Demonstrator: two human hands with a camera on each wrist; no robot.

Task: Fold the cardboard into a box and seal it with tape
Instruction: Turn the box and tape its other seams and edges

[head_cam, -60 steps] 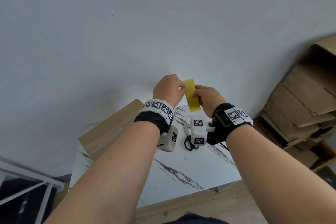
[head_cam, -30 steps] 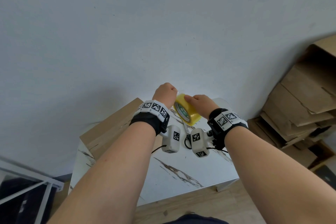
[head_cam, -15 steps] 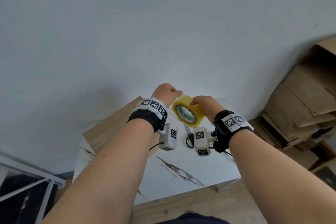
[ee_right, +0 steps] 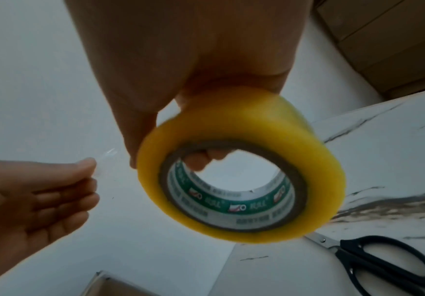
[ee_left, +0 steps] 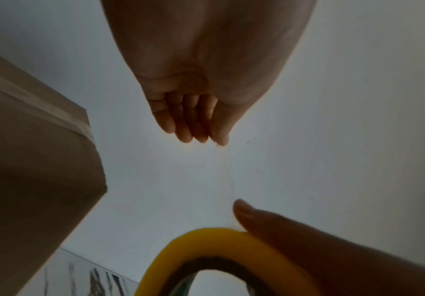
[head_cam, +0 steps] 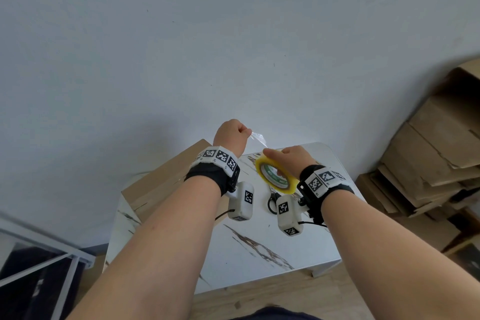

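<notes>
So this is the taping step, just getting started. Biggest thing first: the white marbled tabletop [head_cam: 272, 239], with the cardboard box [head_cam: 166, 184] sitting on its far left corner, looks already folded up with its top flaps down. A stack of flat cardboard [head_cam: 428, 158] is off to the right on the floor, not in play.

Above the tabletop, the right hand [head_cam: 291, 158] has the yellow tape roll [head_cam: 275, 176] held up in the air, thumb over the outer rim and fingertips hooked through the core. The left hand [head_cam: 231, 135] is curled up tight, pinching the free end of the clear tape strip [head_cam: 257, 138] between thumb and fingers, so a short length is stretched between the hands.

Scissors [head_cam: 272, 201] lie flat on the tabletop just under the roll.

Next bit, I reckon: pull out enough strip to cover the box seam, keep it taut so it doesn't fold onto itself, stick it on the box, then grab the scissors.
</notes>
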